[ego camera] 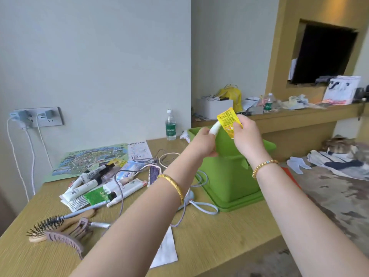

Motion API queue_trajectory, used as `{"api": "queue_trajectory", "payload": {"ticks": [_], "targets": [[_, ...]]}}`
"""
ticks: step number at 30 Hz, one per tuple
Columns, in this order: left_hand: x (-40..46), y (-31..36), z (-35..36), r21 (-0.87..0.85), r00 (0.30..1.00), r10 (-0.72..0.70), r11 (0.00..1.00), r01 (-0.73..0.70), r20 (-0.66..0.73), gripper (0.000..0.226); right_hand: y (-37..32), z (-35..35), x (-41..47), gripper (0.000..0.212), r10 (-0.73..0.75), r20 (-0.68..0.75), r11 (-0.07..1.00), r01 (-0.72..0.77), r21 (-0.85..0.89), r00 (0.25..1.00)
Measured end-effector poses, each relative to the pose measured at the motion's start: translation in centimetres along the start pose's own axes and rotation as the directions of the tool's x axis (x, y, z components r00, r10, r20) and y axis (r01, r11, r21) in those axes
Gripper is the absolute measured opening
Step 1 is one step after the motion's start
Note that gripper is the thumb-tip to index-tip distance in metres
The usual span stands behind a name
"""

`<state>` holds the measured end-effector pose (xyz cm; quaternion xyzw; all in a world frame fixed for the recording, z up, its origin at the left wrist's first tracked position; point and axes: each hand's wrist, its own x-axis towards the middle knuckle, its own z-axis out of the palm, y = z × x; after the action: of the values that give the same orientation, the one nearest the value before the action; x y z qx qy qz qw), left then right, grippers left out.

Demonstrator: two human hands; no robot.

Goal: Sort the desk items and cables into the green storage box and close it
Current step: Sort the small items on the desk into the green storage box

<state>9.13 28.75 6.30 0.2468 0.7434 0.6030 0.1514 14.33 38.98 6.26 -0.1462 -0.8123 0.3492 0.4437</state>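
The green storage box (225, 176) stands open on the desk, resting on its green lid (243, 202). Both my hands are raised over the box's opening. My left hand (203, 142) pinches a small white tube (214, 127). My right hand (247, 136) grips a yellow sachet (227, 119) that touches the tube's top. Left of the box lies a heap of tubes and small bottles (99, 186) tangled with grey and white cables (159, 160). A pale blue cable (203, 208) loops beside the lid.
A hairbrush (48, 222) and a brown hair clip (65, 238) lie at the desk's near left. A map (89, 160), a water bottle (170, 124) and wall chargers (32, 116) sit farther back. A paper sheet (165, 250) lies near the front edge. A cluttered shelf (279, 114) runs behind.
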Motion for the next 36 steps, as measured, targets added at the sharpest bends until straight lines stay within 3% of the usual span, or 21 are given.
{"api": "queue_trajectory", "payload": {"ticks": [2,4,5,7,10,13,17,20,22,25,30,32,36], "targets": [[0.6,0.1,1.1,0.21,0.998,0.064,0.976,-0.059,-0.016,0.044,0.6,-1.1,0.1,0.028,0.006,0.057,0.993,0.001,-0.116,0.998],[1.1,0.1,1.3,0.432,0.996,0.084,0.898,-0.079,0.007,0.047,1.3,-1.5,0.2,0.028,0.083,0.254,0.962,-0.011,-0.272,0.964],[1.3,-0.1,1.1,0.485,0.997,0.079,0.871,-0.081,0.024,0.047,1.4,-1.5,0.1,0.03,0.144,0.342,0.934,-0.014,-0.356,0.928],[1.3,-0.7,0.4,0.512,0.996,0.08,0.855,-0.086,0.034,0.044,1.6,-1.2,-0.4,0.038,0.214,0.382,0.903,-0.033,-0.428,0.899],[0.5,-2.3,-1.7,0.506,0.988,0.15,0.854,-0.118,-0.024,0.039,1.3,-0.2,-1.3,0.032,0.143,0.301,0.925,-0.019,-0.381,0.943],[-0.9,-3.6,-4.4,0.495,0.967,0.236,0.854,-0.161,-0.093,0.035,-0.4,1.7,-3.0,0.03,-0.001,0.259,0.979,0.054,-0.198,0.966],[-3.6,-6.2,-8.6,0.461,0.964,0.233,0.874,-0.15,-0.129,0.031,-2.9,5.9,-6.1,0.029,-0.142,0.329,0.986,0.162,-0.035,0.934],[-5.8,-8.6,-12.0,0.514,0.966,0.207,0.852,-0.099,-0.157,0.028,-3.9,9.5,-8.8,0.026,-0.199,0.43,0.973,0.228,-0.016,0.88],[-7.0,-9.9,-14.4,0.539,0.959,0.19,0.841,-0.05,-0.208,0.027,-4.4,11.5,-10.4,0.026,-0.177,0.549,0.98,0.2,0.018,0.817],[-8.7,-11.9,-18.2,0.644,0.952,0.122,0.76,0.092,-0.28,0.031,-5.2,13.6,-12.3,0.026,-0.108,0.745,0.985,0.174,-0.011,0.658],[-10.7,-14.9,-22.7,0.871,0.983,-0.069,0.455,0.183,-0.17,0.04,-6.3,14.9,-14.2,0.045,0.064,0.948,0.904,0.383,-0.187,0.312],[-11.1,-15.9,-23.3,0.901,0.982,-0.133,0.397,0.175,-0.132,0.041,-6.6,15.0,-14.6,0.059,0.167,0.968,0.832,0.5,-0.241,0.189],[-11.0,-16.9,-22.8,0.928,0.977,-0.206,0.348,0.129,-0.059,0.039,-6.6,15.1,-14.7,0.064,0.256,0.96,0.73,0.628,-0.271,0.117]]}}
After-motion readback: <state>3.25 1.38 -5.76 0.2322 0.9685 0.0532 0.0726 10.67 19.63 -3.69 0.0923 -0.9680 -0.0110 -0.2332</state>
